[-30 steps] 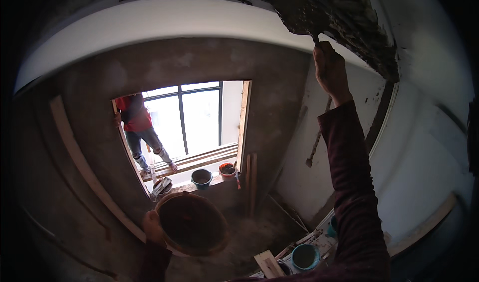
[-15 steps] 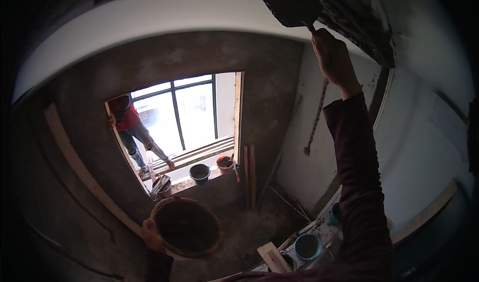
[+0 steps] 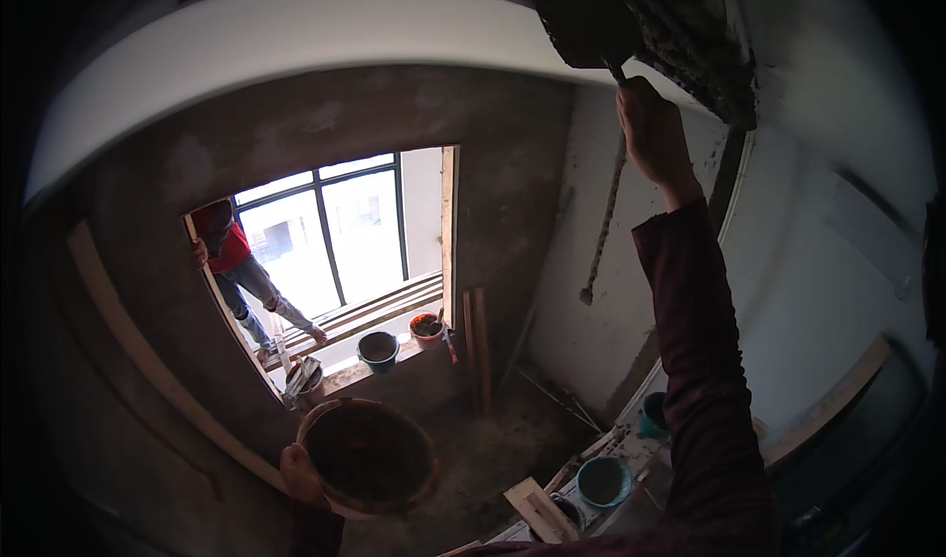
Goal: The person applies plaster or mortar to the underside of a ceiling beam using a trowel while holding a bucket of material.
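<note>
Right hand (image 3: pixel 654 135): while it is raised at two o'clock, its fingers are clenched around the handle of a trowel (image 3: pixel 589 25).
Trowel: it is at one o'clock, its blade seen against a rough dark patch (image 3: pixel 708 64) overhead; if they touch, I cannot tell.
Left hand (image 3: pixel 300 470): at seven o'clock, its fingers grasp the edge of a round basin (image 3: pixel 370 453).
Basin: it is just below the window opening, dark inside.
Co-worker (image 3: pixel 229 251): at nine o'clock, in a red top.
Teal bucket (image 3: pixel 604 482): at five o'clock.
</note>
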Motion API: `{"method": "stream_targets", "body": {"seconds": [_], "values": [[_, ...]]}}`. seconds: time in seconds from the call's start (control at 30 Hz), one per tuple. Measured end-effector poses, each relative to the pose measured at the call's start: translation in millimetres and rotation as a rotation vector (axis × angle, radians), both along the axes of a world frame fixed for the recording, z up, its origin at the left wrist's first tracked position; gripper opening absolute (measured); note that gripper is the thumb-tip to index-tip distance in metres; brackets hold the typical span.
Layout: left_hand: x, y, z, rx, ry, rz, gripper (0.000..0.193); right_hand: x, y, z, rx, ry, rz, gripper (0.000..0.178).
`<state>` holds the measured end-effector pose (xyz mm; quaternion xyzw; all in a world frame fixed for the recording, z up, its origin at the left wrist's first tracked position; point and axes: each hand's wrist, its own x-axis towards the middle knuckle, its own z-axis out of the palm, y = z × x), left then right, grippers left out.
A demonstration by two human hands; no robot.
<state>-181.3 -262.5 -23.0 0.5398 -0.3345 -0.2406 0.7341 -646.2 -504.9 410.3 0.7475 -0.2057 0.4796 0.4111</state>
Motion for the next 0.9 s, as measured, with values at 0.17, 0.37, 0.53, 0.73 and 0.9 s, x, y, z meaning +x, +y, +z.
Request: {"method": "stream_targets", "body": {"seconds": [0.17, 0.37, 0.53, 0.73, 0.9], "values": [[-4.6, -5.4, 13.1, 0.136, -0.073, 0.036, 0.029, -9.6, 17.8, -33.5, 0.304, -0.198, 0.077, 0.033], [22.4, -12.7, -48.6, 0.055, -0.173, -0.053, 0.033, -19.3, 57.8, -93.6, 0.704, -0.349, -0.044, 0.03], [32.1, 8.3, -81.3, 0.107, -0.129, -0.122, 0.034, -23.2, 94.2, -112.9, 0.27, -0.171, -0.389, 0.027], [15.9, 52.5, -51.2, 0.271, -0.116, -0.15, 0.045, -2.7, 187.6, -73.7, 0.205, -0.204, -0.67, 0.032], [28.2, 64.5, -70.6, 0.366, -0.113, -0.186, 0.048, 26.7, 203.9, -72.4, 0.219, -0.054, -0.732, 0.037]]}}
